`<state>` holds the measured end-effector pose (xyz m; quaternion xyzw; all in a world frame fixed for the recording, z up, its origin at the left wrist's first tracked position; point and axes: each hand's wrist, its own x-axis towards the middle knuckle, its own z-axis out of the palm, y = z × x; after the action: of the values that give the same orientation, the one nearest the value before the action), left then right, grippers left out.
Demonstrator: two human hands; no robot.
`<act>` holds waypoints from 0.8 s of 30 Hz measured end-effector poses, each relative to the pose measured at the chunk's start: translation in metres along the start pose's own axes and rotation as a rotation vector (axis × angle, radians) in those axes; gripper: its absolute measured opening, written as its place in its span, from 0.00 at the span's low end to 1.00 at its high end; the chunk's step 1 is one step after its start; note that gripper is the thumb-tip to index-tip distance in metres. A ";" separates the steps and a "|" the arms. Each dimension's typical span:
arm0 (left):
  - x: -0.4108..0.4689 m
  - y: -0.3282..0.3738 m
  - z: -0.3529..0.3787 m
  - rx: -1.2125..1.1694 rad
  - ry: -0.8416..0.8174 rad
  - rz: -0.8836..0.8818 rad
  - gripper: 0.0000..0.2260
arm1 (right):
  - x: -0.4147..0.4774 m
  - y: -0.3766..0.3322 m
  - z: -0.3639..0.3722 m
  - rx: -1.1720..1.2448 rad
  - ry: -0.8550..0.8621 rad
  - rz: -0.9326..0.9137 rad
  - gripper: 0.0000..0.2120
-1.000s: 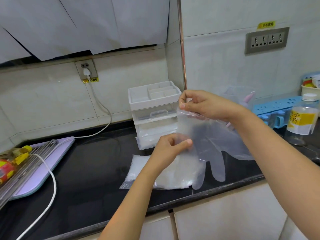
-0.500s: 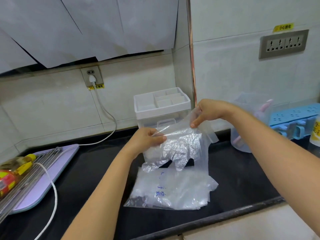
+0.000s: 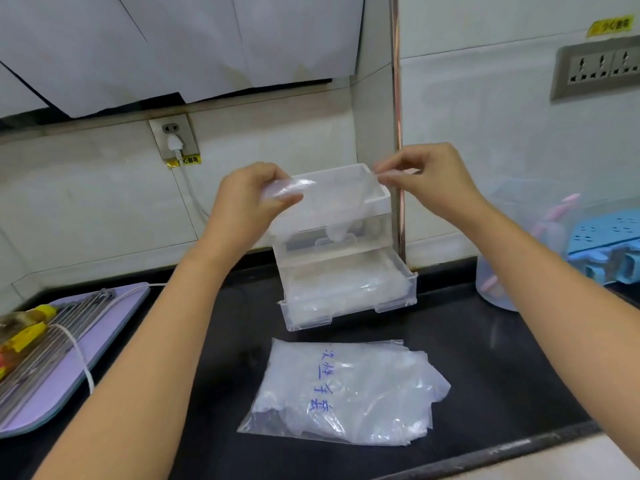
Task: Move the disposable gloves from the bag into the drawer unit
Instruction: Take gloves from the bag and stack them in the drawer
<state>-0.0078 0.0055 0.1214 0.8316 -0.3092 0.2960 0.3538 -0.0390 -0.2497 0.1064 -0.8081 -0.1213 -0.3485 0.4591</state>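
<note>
Room: cream tiled wall (image 3: 86,209), its upper part covered by white paper sheets (image 3: 207,46); a copper-coloured strip runs down the corner.
Surface: glossy black stone table (image 3: 485,358) along the wall.

Count, largest first:
- 1 lilac plastic board (image 3: 62,386) at the table's left end, carrying a bundle of thin metal rods (image 3: 45,337); number of rods not legible.
- 1 clear plastic drawer unit with a white tray top (image 3: 374,233), against the wall in the corner. 2 drawers: upper pushed in, lower clear drawer (image 3: 349,308) pulled out, with thin clear gloves lying in it; count not legible.
- 1 clear plastic bag with blue handwriting (image 3: 346,393), flat on the table just in front of the open drawer, gloves inside, mouth to the right.
- 1 pale blue plastic rack (image 3: 606,237), far right.
- 2 hands. Left hand (image 3: 242,206) pinches one edge of a clear disposable glove (image 3: 325,199); right hand (image 3: 436,181) pinches the other edge between thumb and fingertips. Glove held spread in front of the unit's top, above the open drawer.
- 2 wall sockets: a white socket with a white plug (image 3: 173,136), a grey multi-outlet panel (image 3: 599,69).
</note>
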 end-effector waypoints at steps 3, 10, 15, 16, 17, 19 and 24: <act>-0.027 0.002 0.001 0.051 -0.114 0.086 0.08 | -0.023 0.015 -0.009 -0.121 -0.038 -0.094 0.05; -0.038 -0.035 0.052 0.134 -0.534 -0.154 0.08 | -0.034 0.055 0.006 -0.463 -0.277 -0.043 0.14; -0.035 -0.048 0.077 0.222 -0.682 -0.228 0.10 | -0.032 0.066 0.020 -0.655 -0.381 0.086 0.10; -0.034 -0.049 0.079 0.233 -0.707 -0.231 0.09 | -0.031 0.065 0.021 -0.687 -0.361 0.107 0.13; -0.033 -0.049 0.081 0.246 -0.730 -0.231 0.07 | -0.029 0.061 0.021 -0.699 -0.311 0.109 0.15; -0.031 -0.050 0.083 0.277 -0.762 -0.228 0.04 | -0.029 0.047 0.023 -0.594 -0.196 0.094 0.17; -0.027 -0.050 0.087 0.315 -0.842 -0.246 0.10 | -0.035 0.010 0.054 -0.346 -0.644 0.163 0.22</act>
<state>0.0351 -0.0252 0.0319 0.9535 -0.2763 -0.0679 0.0993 -0.0352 -0.2057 0.0581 -0.9490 -0.1337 -0.0541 0.2802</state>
